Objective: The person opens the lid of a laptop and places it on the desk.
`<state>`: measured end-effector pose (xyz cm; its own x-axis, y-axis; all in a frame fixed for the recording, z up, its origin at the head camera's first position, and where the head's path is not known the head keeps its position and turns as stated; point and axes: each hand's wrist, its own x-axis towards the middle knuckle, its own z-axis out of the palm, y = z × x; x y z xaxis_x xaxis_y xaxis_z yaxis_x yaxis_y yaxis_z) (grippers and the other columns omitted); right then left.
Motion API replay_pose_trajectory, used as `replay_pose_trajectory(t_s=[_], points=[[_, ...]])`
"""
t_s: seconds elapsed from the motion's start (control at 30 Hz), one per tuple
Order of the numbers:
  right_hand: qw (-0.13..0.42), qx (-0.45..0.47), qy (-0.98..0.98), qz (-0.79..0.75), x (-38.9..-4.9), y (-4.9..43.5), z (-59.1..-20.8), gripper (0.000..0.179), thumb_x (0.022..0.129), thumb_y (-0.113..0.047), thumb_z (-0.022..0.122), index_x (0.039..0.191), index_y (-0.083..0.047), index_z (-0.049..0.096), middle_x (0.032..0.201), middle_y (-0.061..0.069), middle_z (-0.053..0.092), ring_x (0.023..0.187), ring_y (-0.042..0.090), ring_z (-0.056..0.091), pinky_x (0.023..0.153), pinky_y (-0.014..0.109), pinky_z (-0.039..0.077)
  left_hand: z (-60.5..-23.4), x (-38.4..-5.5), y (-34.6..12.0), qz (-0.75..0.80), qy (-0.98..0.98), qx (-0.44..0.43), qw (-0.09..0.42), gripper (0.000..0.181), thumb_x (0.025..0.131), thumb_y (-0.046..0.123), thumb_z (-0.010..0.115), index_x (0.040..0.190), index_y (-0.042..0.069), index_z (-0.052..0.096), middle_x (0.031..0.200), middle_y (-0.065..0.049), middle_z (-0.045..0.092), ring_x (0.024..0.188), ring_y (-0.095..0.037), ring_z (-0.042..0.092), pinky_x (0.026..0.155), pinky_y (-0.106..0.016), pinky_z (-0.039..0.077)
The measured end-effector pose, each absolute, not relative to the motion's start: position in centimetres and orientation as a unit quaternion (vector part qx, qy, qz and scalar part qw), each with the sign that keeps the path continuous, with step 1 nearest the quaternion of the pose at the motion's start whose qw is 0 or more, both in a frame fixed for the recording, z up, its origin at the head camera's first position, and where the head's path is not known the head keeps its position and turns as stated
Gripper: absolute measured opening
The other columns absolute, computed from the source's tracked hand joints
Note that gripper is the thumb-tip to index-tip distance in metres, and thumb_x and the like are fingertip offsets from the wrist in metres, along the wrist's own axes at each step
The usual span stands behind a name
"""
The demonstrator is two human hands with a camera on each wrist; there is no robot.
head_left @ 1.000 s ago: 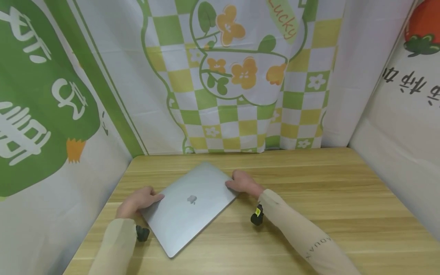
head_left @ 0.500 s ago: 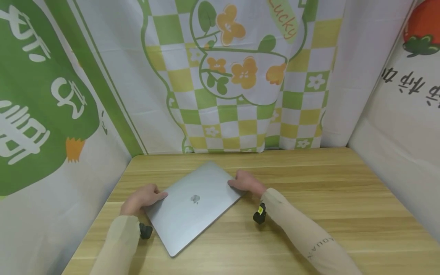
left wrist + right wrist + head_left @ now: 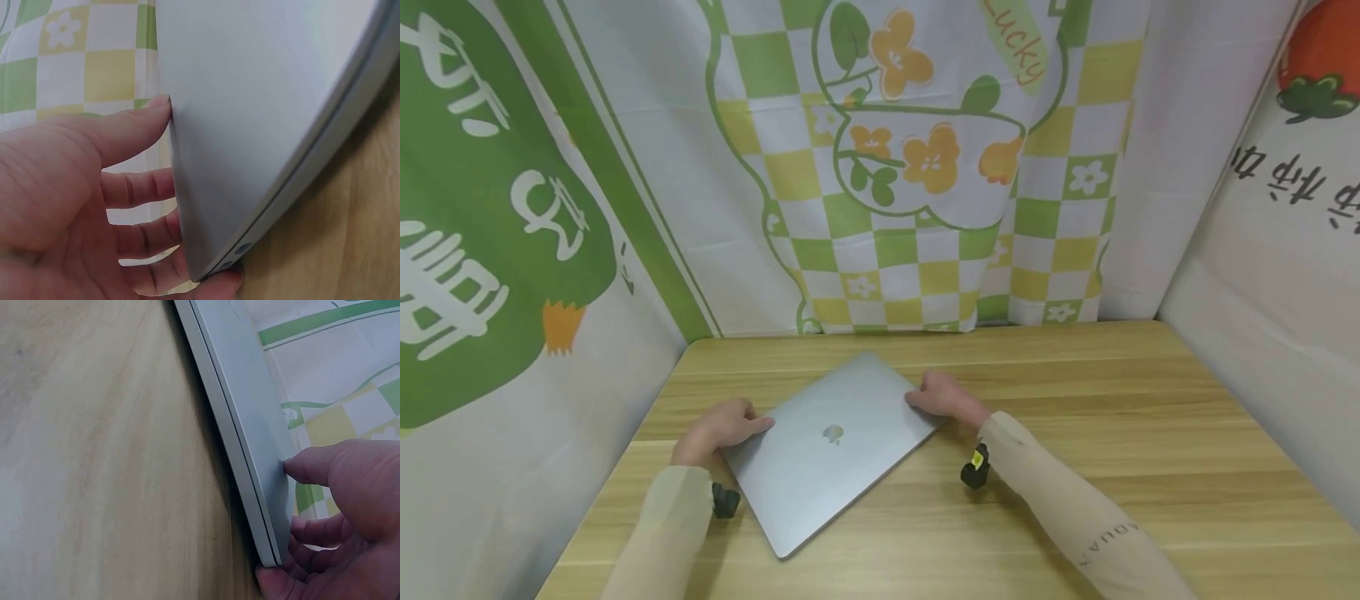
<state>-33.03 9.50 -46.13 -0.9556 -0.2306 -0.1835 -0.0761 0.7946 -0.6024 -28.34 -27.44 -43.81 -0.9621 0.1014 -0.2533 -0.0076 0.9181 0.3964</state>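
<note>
A closed silver laptop with an apple logo on its lid lies at a slant over the wooden table, turned like a diamond. My left hand grips its left corner; in the left wrist view the thumb rests against the lid and the fingers curl beneath the edge, near two ports. At the right corner, my right hand holds on the same way. The right wrist view shows the thumb on the lid of the laptop and the fingers under its edge. Fingertips below the laptop are mostly hidden.
The wooden table reaches back to a checked green, yellow and white curtain. Printed cloth walls stand at both sides. Dark wrist devices sit at the cuffs of both sleeves.
Both hands have shifted slightly to the right together, carrying the laptop along. Its slant looks nearly the same, and the grip has not changed.
</note>
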Motion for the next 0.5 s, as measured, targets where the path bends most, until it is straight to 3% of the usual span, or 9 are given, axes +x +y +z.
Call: replay_pose_trajectory(t_s=[0.5], points=[[0.108,-0.075,0.937,-0.323,-32.3,11.1,-46.1,0.027,0.092,-0.028,0.065,0.075,-0.009,0.056,0.064,0.000,0.051,0.055,0.012,0.045,0.047,0.022,0.038,-43.4,-28.8,-26.0,0.209,0.968,0.028,0.138,0.042,0.095,0.038,0.061,0.103,-0.003,0.061,0.094,-0.014,0.065,0.080,-0.023,0.059,0.063,-0.033,0.051]])
